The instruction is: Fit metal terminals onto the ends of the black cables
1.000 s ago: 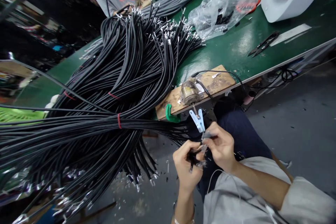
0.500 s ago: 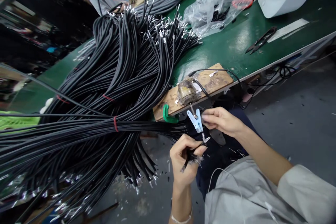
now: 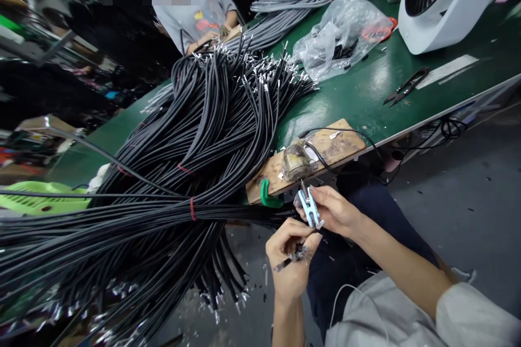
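Note:
My left hand is closed around black cable ends, with frayed dark ends poking out below the fingers. From that hand black cables run left in a bundle tied with a red band. A light-blue clothes peg sits on the shaft of a small motor wrapped in clear film. Around the peg, my right hand has its thumb on the near side and fingertips showing on the far side. A bare silvery wire end shows at the peg's lower tip, just above my left fingers.
The motor sits on a wooden board, held to the green table by a green clamp. Black cables with silvery ends are heaped at left. A plastic bag, snips and a white fan lie beyond. A co-worker sits opposite.
My right hand has moved left, from beside the peg to around it. The gap between the peg's lower tip and my left hand has narrowed. The camera view has tilted upward.

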A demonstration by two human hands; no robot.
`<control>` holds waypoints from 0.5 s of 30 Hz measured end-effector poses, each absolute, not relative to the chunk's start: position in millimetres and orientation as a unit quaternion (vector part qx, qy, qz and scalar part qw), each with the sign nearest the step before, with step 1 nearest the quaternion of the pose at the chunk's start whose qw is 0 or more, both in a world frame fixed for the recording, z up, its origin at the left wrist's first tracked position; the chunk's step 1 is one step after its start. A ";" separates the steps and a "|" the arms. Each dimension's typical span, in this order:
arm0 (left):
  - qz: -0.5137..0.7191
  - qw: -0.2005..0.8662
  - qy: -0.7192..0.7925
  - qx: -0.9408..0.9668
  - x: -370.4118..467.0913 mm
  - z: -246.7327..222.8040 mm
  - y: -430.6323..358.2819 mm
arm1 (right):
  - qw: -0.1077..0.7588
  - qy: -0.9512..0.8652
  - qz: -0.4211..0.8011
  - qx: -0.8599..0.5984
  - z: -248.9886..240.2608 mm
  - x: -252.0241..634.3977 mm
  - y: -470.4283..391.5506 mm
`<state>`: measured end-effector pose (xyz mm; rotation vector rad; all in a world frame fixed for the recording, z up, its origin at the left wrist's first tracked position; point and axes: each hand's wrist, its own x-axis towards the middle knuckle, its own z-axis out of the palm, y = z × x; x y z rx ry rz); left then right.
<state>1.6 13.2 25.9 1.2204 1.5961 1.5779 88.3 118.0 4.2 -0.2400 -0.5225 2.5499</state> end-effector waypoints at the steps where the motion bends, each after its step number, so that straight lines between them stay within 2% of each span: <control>1: 0.587 0.296 0.601 0.455 1.5 26.3 12.6 | 0.246 -0.196 0.946 -0.078 2.9 89.0 117.5; 5: 0.585 0.301 0.600 0.456 0.6 27.9 7.9 | 0.235 -0.205 0.946 -0.084 -11.2 94.8 117.6; 9: 0.580 0.301 0.589 0.476 -0.9 27.9 3.2 | 0.311 -0.287 0.890 -0.171 -26.3 117.3 115.6; 12: 0.543 0.331 0.602 0.483 -0.6 24.8 3.0 | 0.397 -0.445 0.768 -0.232 -21.3 139.1 105.1; 15: 0.504 0.334 0.640 0.474 0.3 20.5 4.1 | 0.447 -0.626 0.602 -0.215 -5.5 148.3 89.3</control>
